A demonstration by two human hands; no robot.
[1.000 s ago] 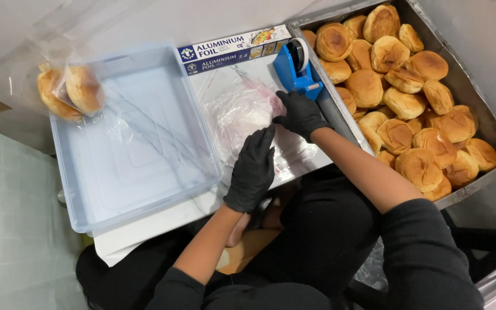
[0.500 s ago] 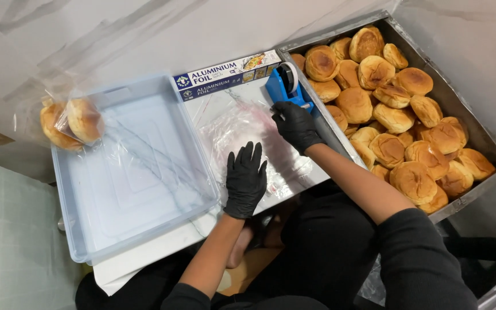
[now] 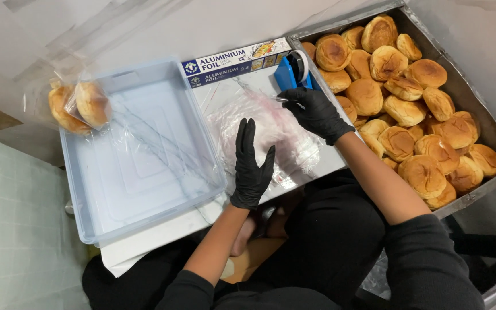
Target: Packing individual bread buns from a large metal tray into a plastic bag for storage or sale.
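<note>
Plastic bags (image 3: pixel 271 135) flat beneath left hand (image 3: pixel 251 166), beside right hand (image 3: pixel 316 112).

Long foil box (image 3: pixel 236 64), blue w/ white panel, lies along the back edge betw. clear tub and bun tray. Clear bag of buns (image 3: pixel 78 103) sits at tub's far-left corner; flat clear bags (image 3: pixel 265 135) lie just in front of the box.

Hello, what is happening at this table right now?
A person in black gloves is working over a pile of clear plastic bags on a white board. The left hand lies flat on the bags. The right hand is at the blue tape dispenser, pinching a strip of tape. A metal tray full of bread rolls stands on the right. On the left is a clear plastic tub, with two bagged rolls at its corner.
</note>
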